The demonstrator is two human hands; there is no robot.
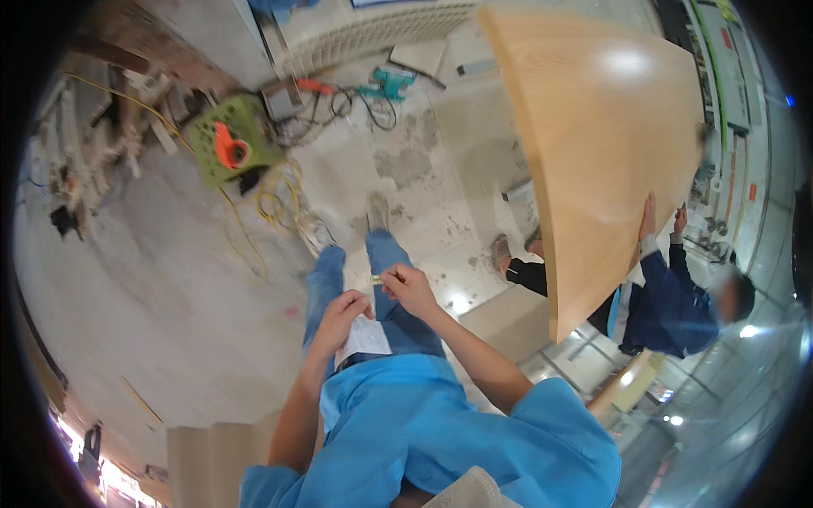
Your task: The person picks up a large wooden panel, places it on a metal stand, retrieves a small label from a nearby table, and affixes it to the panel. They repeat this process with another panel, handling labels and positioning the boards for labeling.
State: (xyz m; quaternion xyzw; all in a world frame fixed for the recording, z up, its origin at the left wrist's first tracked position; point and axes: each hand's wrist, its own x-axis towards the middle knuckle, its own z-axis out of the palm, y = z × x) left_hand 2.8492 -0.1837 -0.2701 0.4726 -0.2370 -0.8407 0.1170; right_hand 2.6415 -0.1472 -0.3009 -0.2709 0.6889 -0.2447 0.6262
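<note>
In front of my waist, my left hand (pixel 343 317) is closed on the edge of a white sheet of paper (pixel 368 338) with faint markings. The sheet hangs against my blue jeans, just above the hem of my blue shirt. Slightly farther out and to the right, my right hand (pixel 410 290) pinches a small pale yellowish piece (pixel 375 280) between thumb and fingers. Its kind is too small to make out. The two hands are close together but do not touch.
At the right, a person (pixel 677 292) in dark blue steadies a large wooden panel (pixel 610 144) standing on edge. A green stool (pixel 235 140) carries an orange tape roll (pixel 229 148). Yellow cable (pixel 271 203), a teal power tool (pixel 391 83) and wood scraps (pixel 110 127) lie on the floor.
</note>
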